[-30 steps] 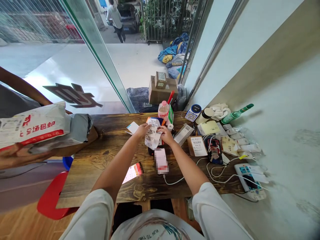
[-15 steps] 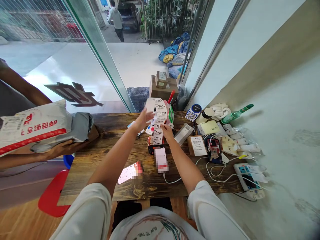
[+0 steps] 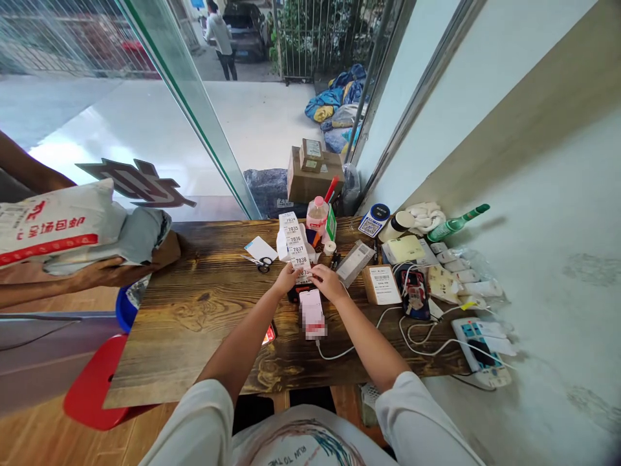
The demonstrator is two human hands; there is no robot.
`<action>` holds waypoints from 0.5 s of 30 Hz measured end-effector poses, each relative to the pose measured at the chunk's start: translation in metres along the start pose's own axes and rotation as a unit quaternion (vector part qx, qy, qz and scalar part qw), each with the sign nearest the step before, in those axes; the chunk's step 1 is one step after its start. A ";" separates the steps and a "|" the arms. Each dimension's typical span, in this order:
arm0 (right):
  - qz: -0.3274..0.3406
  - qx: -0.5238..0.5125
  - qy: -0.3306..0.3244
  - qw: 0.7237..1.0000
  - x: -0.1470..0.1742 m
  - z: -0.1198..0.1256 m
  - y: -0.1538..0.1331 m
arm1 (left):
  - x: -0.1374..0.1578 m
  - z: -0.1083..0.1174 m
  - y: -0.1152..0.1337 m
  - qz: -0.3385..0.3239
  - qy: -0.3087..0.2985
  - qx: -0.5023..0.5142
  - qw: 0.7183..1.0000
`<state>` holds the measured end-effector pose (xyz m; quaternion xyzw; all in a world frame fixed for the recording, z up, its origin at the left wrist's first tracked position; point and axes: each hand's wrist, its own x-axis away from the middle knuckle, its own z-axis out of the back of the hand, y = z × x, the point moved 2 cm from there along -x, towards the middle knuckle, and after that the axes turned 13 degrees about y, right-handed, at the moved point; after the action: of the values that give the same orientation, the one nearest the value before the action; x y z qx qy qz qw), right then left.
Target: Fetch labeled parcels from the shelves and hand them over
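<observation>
A long strip of printed number labels [image 3: 295,241], with 7034 through 7038 readable, stretches up and away over the wooden table. My left hand [image 3: 287,279] pinches its left edge near the lower end. Opposite it, my right hand [image 3: 328,283] is closed on the right edge by the 7039 label. Beneath my hands shows part of a black device [image 3: 294,296], mostly hidden. Just below that lies a phone [image 3: 313,314] with a lit, partly blurred screen and a white cable. Under my left forearm another phone [image 3: 270,334] peeks out.
Scissors [image 3: 264,264] and a white card [image 3: 261,248] lie left of the strip. A pink-capped bottle [image 3: 317,213] stands behind it. Boxes, cables, a green bottle [image 3: 458,222] and a power strip [image 3: 480,349] crowd the right. At left, another person's arms hold parcels [image 3: 58,223].
My left hand has come down from the strip's upper loop to its lower left edge. My right hand has lowered slightly. The strip now leans left, and the other person's parcels have shifted left.
</observation>
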<state>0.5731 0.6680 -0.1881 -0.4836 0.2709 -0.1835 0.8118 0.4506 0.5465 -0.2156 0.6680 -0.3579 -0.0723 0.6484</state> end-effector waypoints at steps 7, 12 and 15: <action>0.080 0.067 -0.025 0.994 0.006 -0.002 0.011 | -0.011 0.000 -0.014 -0.028 0.013 -0.012 0.999; 0.109 0.106 -0.026 0.988 0.013 0.001 0.012 | -0.017 0.000 -0.021 -0.034 0.009 -0.023 0.999; 0.125 0.123 -0.032 0.984 0.014 0.001 0.013 | -0.022 0.000 -0.025 -0.032 0.010 -0.032 0.999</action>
<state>0.5846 0.6669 -0.2031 -0.3481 0.2785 -0.0973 0.8899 0.4439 0.5566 -0.2465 0.6590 -0.3275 -0.0974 0.6701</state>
